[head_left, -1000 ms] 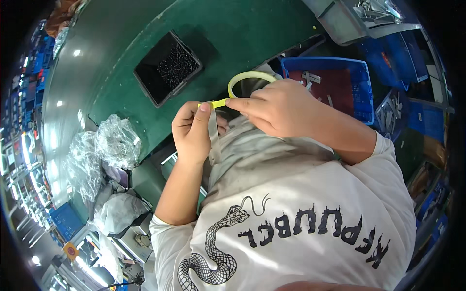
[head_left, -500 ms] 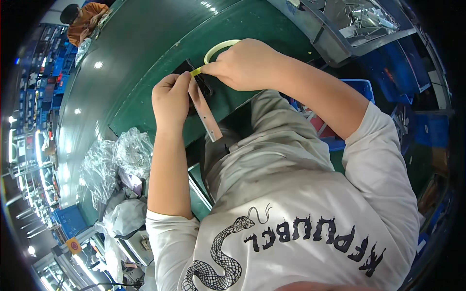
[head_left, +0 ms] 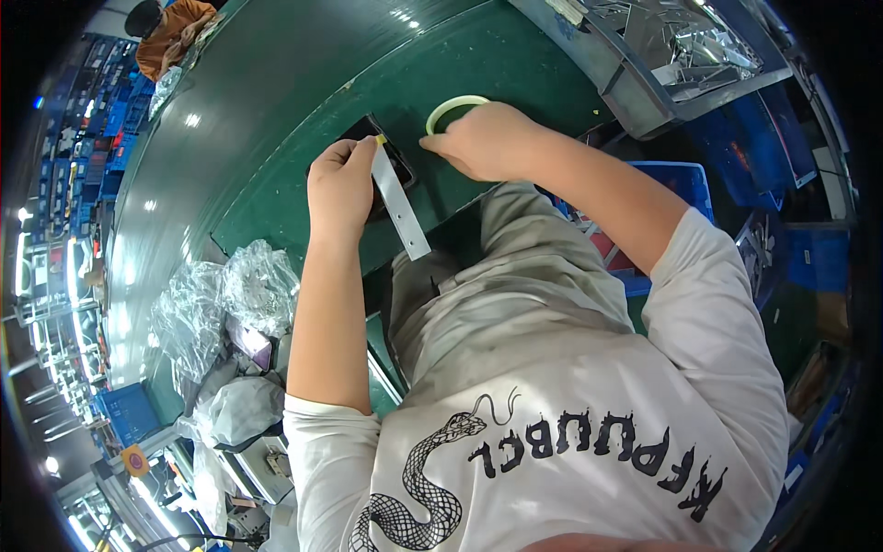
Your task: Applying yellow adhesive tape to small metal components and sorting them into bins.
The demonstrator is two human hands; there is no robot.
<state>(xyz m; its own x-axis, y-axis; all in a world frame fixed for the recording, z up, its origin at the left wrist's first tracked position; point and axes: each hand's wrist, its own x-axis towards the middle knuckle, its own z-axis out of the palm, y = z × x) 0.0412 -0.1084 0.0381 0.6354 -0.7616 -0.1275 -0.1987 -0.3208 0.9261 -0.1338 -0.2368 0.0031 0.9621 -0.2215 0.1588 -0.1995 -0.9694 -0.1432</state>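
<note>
A flat metal strip with small holes [head_left: 399,204] hangs slantwise over the near edge of the green bench, pinched at its upper end by my left hand [head_left: 341,189]. A small piece of yellow tape [head_left: 381,140] sits at that upper end, by my fingertips. To the right, my right hand [head_left: 486,143] is closed round a roll of pale yellow tape [head_left: 451,104], whose ring stands out beyond the fingers. The two hands are apart. Behind the strip lies a dark tray-like object [head_left: 405,169], partly covered by my left hand.
Crumpled clear plastic bags [head_left: 225,294] lie at the left of the green bench [head_left: 303,120]. A grey metal bin [head_left: 635,87] of metal parts stands at the far right, with a blue crate [head_left: 676,179] below it. Another person [head_left: 170,37] sits at the far left.
My right hand has moved right and slightly nearer with the tape roll; the tape strip between the hands has parted. The metal strip has turned, its face now looking pale grey.
</note>
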